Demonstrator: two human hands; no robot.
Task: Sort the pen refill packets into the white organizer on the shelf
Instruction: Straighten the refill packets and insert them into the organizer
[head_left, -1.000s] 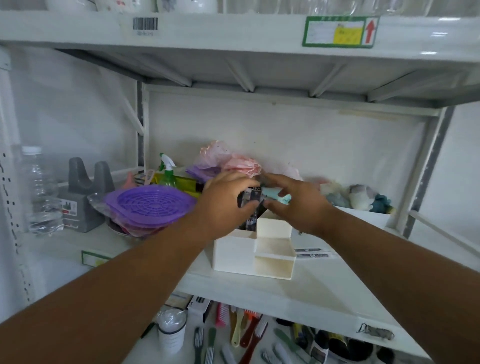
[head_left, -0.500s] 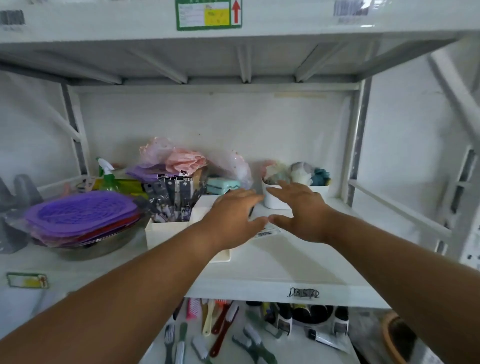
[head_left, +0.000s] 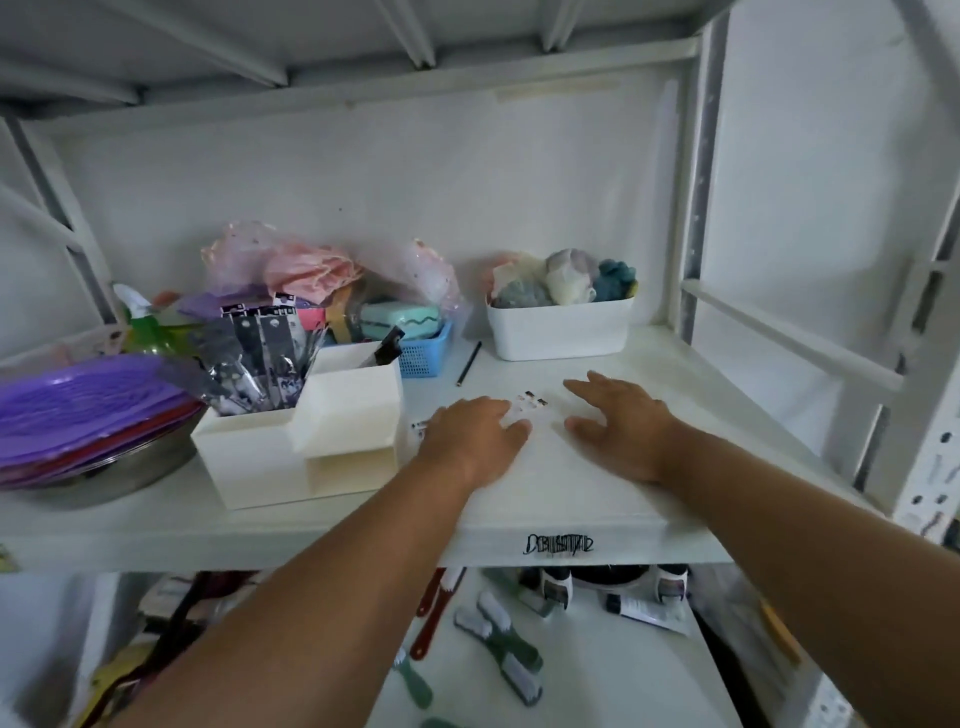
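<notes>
The white organizer (head_left: 291, 457) stands on the shelf, left of centre. Several pen refill packets (head_left: 260, 364) stand upright in its rear left compartment. One dark packet (head_left: 387, 349) leans in the raised compartment. A clear packet (head_left: 530, 405) lies flat on the shelf to the right of the organizer. My left hand (head_left: 475, 434) lies palm down on that packet, fingers fairly straight, covering most of it. My right hand (head_left: 621, 423) hovers or rests on the shelf just right of the packet, fingers spread, holding nothing.
A white bin (head_left: 561, 327) of soft items stands at the back right. A blue basket (head_left: 428, 353) and a pencil (head_left: 469, 362) lie behind the hands. Purple plates (head_left: 88, 410) in a metal bowl fill the left. Brushes (head_left: 509, 649) lie on the lower shelf.
Both hands left the organizer, where they were placing packets, and moved right and down to the flat packet on the shelf. The camera view shifted right.
</notes>
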